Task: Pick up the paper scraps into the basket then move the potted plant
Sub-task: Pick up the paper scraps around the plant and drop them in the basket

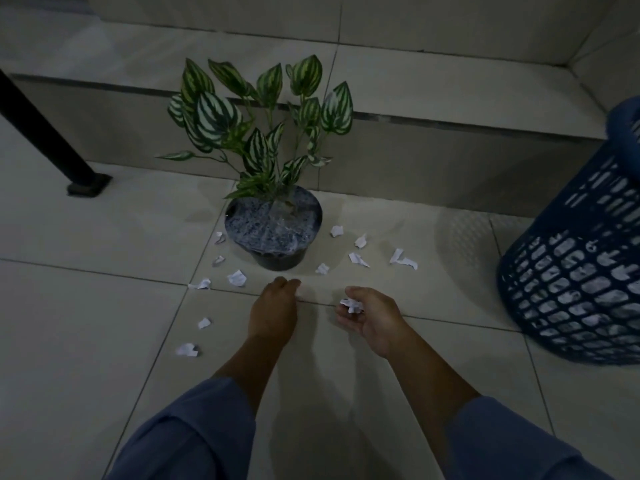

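A potted plant (273, 233) with striped green leaves stands in a dark pot on the tiled floor. Several white paper scraps lie around it, among them one (237, 278) at the pot's left and a longer one (402, 259) at its right. My left hand (273, 313) reaches palm-down just in front of the pot, fingers curled together, and whatever is under them is hidden. Palm-up beside it, my right hand (369, 317) cups crumpled paper scraps (350, 304). A blue lattice basket (575, 271) stands at the right edge.
A low tiled step (415, 147) runs behind the plant. A black metal leg with a foot plate (88, 183) slants at the left. More scraps (187, 350) lie on the floor at the front left.
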